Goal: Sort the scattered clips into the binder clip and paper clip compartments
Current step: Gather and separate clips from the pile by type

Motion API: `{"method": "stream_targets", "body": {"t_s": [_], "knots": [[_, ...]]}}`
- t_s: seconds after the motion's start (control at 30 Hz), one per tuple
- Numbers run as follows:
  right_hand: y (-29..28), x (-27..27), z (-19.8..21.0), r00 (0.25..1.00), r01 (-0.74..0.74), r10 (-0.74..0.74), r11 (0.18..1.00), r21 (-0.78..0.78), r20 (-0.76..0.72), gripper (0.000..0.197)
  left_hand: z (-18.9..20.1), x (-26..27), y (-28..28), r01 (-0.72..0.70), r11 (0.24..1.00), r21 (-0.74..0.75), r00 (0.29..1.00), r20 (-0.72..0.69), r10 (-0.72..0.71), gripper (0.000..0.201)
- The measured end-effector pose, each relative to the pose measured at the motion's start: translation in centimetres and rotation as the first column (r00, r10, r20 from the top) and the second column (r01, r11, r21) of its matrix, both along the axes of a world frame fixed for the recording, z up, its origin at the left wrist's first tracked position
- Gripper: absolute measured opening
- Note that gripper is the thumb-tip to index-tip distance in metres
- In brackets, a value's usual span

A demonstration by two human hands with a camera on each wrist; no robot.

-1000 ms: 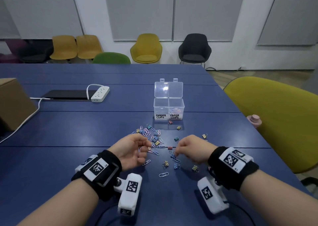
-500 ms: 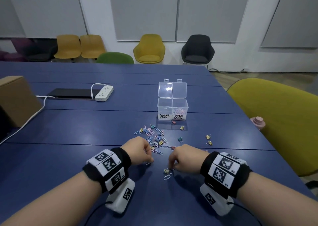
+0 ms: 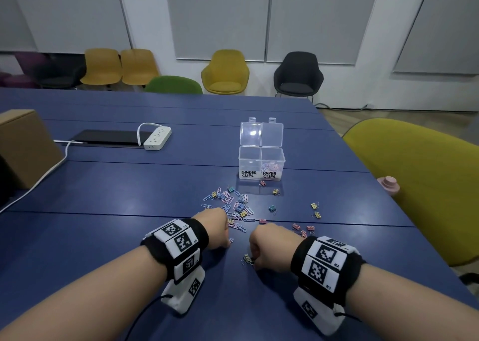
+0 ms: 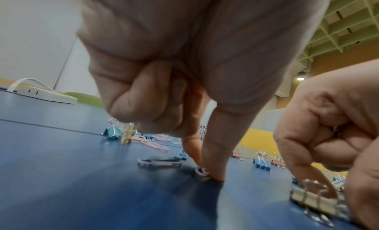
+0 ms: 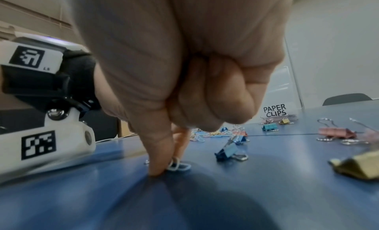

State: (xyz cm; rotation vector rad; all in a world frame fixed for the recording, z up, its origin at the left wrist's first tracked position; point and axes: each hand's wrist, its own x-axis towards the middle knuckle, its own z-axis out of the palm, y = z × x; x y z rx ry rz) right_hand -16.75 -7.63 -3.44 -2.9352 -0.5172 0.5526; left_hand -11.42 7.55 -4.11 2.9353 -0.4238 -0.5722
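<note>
A clear two-part box (image 3: 261, 159) labelled BINDER CLIPS and PAPER CLIPS stands open mid-table, with paper clips in its right part. Coloured paper clips (image 3: 233, 203) and binder clips (image 3: 315, 205) lie scattered in front of it. My left hand (image 4: 207, 176) is palm down, thumb and forefinger pinching a pink paper clip (image 4: 201, 171) on the tabletop. My right hand (image 5: 166, 170) pinches a pale paper clip (image 5: 179, 165) lying flat on the table. A beige binder clip (image 3: 247, 258) lies right beside the right hand's (image 3: 255, 260) fingers. Both hands' other fingers are curled in.
A white power strip (image 3: 157, 138) and a dark flat device (image 3: 108, 138) lie at the back left, with a cardboard box (image 3: 23, 143) at the left edge. A yellow-green chair (image 3: 420, 185) stands close on the right. More chairs line the far wall.
Both hands dropped to the tabletop and drew nearer to me. The left hand turned palm down onto a paper clip. The right hand closed on the pale paper clip.
</note>
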Motion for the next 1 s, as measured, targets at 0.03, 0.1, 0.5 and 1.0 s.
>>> {"method": "stream_targets", "body": {"t_s": [0.03, 0.1, 0.5, 1.0], "knots": [[0.0, 0.0, 0.0, 1.0, 0.004, -0.004, 1.0, 0.005, -0.009, 0.02, -0.1, 0.1, 0.0, 0.009, 1.0, 0.016, 1.0, -0.001, -0.009, 0.026], [0.0, 0.1, 0.0, 1.0, 0.013, -0.012, 1.0, 0.022, -0.023, 0.02, -0.2, 0.2, -0.1, 0.031, 0.998, 0.052, 1.0, -0.003, -0.03, 0.028], [-0.2, 0.6, -0.1, 0.997, 0.01, -0.017, 0.995, -0.096, -0.07, 0.036, 1.2, 0.4, 1.5, -0.251, 0.891, -0.379, 0.958, -0.228, 0.172, 0.027], [-3.4, 4.0, 1.7, 0.63, 0.736, -0.018, -0.302, 0.605, -0.776, 0.016, 1.5, 0.8, 5.8, -0.757, -0.239, -0.608, 0.631, -0.775, -0.03, 0.012]]}}
